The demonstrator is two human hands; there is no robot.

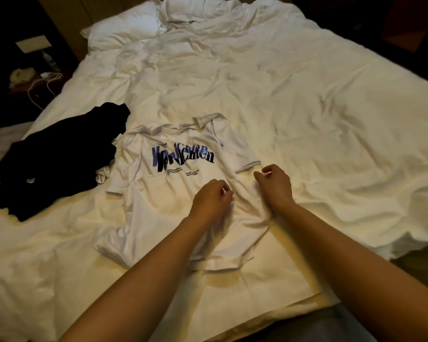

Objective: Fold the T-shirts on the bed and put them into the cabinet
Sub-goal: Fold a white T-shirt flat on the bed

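White T-shirt (pixel 181 198) lies print-side up, wrinkled, dark and purple lettering across the chest, on the bed (pixel 307 114). My left hand (pixel 211 197) and right hand (pixel 273 186) pinch its fabric with curled fingers. Black T-shirt (pixel 57 159) heaped at nine o'clock.

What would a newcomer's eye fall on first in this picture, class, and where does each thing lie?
The white T-shirt with its dark printed lettering lies spread in the middle of the bed, both hands, the left hand and the right hand, bunching its right side. A crumpled black garment lies to its left, stark against the white bedding.
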